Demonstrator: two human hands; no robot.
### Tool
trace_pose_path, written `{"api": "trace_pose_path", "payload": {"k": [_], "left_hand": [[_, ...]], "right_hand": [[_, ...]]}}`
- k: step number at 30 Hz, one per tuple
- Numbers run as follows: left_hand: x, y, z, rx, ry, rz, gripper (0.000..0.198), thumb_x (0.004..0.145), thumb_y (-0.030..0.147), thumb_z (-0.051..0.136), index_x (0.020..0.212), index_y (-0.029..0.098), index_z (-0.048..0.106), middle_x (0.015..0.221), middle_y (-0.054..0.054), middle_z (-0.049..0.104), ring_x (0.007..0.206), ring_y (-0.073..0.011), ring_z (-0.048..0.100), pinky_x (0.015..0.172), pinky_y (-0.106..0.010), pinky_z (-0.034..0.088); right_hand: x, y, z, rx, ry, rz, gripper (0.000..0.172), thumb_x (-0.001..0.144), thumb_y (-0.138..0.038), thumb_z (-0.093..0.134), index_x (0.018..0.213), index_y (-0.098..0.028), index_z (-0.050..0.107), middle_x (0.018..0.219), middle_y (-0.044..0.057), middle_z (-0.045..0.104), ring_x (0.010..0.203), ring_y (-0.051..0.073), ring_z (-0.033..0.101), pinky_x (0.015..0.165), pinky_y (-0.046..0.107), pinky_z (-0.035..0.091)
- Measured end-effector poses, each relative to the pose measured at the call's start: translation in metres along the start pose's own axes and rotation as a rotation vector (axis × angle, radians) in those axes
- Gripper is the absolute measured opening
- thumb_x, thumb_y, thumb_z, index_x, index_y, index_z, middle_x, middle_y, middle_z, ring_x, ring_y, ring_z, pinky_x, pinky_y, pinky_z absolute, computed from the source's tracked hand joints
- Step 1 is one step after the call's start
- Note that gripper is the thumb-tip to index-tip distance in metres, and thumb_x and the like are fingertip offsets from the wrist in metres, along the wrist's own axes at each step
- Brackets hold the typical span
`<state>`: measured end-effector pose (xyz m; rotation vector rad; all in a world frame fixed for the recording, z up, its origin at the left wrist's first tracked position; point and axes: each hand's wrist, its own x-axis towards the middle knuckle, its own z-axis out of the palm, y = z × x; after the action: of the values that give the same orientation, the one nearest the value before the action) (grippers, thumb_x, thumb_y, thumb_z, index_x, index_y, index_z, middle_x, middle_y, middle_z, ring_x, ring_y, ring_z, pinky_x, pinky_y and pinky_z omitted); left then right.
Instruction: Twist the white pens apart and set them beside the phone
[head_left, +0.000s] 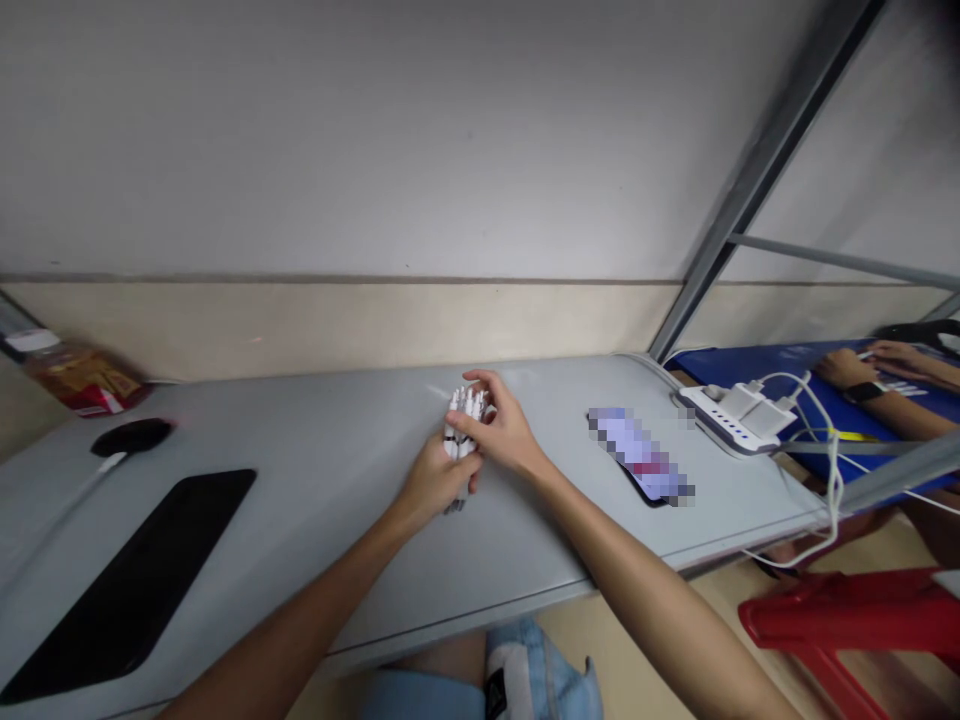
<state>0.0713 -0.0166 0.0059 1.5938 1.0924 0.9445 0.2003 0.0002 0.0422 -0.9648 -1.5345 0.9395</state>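
Pens (pixel 469 402): bundled, over surface (pixel 352 440) | left hand (pixel 436 476): fingers grasping pens midway | right hand (pixel 505 428): fingers grasping upper part | judged light, stiff, slick, prone to splaying; grip round mid-bundle

Pens (pixel 466 403): middles hidden by left grip (pixel 444 472) and right grip (pixel 501 428); count uncertain. Forearms (pixel 300 610) cut off at bottom edge. Phone (pixel 637 450): screen pixelated, unreadable. Bottle (pixel 82 375): label blurred (wording lost). Red stool (pixel 847 610) cut by right edge. Co-worker's hands (pixel 846 370): slim item (pixel 865 355) there too small to identify.
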Motion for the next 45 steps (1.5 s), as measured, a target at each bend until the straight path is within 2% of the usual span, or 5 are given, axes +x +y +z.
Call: {"api": "trace_pose_path", "payload": {"k": [12,19,25,30,45], "left_hand": [[-0.001,0.003,0.004,-0.161,-0.132,-0.121,0.025,0.079,0.035,0.060,0.092,0.017,0.049,0.062,0.001,0.062,0.053,-0.0150,0.061,0.053,-0.026,0.048],[0.002,0.002,-0.005,0.294,0.048,0.186,0.021,0.081,0.041,0.059,0.087,0.021,0.059,0.083,-0.004,0.064,0.084,-0.0215,0.060,0.076,-0.033,0.046],[0.004,-0.004,-0.020,0.809,0.100,0.220,0.037,0.083,0.057,0.051,0.089,0.021,0.057,0.094,-0.005,0.059,0.098,-0.0267,0.048,0.083,-0.041,0.038],[0.006,-0.011,-0.024,0.920,0.082,0.169,0.042,0.085,0.060,0.044,0.088,0.020,0.055,0.096,-0.005,0.057,0.100,-0.0262,0.045,0.084,-0.041,0.034],[0.012,-0.020,-0.033,0.932,0.145,0.070,0.048,0.079,0.065,0.051,0.100,0.023,0.055,0.110,-0.007,0.056,0.110,-0.0290,0.044,0.088,-0.043,0.032]], "right_hand": [[0.014,0.027,0.000,-0.084,0.006,0.048,0.018,0.075,-0.037,0.060,0.077,-0.019,0.057,0.067,-0.004,0.053,0.062,0.012,0.050,0.059,0.022,0.040],[0.022,0.038,-0.002,-0.021,-0.054,0.099,0.012,0.069,-0.027,0.056,0.073,-0.018,0.061,0.064,-0.003,0.055,0.061,0.012,0.050,0.057,0.021,0.039],[0.021,0.047,-0.004,-0.105,-0.179,0.149,0.016,0.071,-0.028,0.055,0.069,-0.015,0.064,0.065,-0.001,0.060,0.062,0.012,0.053,0.058,0.020,0.040],[0.020,0.046,-0.002,-0.331,-0.202,0.155,0.026,0.078,-0.034,0.055,0.064,-0.014,0.064,0.055,-0.003,0.055,0.056,0.010,0.048,0.055,0.021,0.035],[0.019,0.043,-0.016,-0.518,-0.141,0.064,0.037,0.080,-0.039,0.066,0.108,-0.015,0.066,0.103,0.009,0.055,0.086,0.016,0.056,0.087,0.030,0.043]]}}
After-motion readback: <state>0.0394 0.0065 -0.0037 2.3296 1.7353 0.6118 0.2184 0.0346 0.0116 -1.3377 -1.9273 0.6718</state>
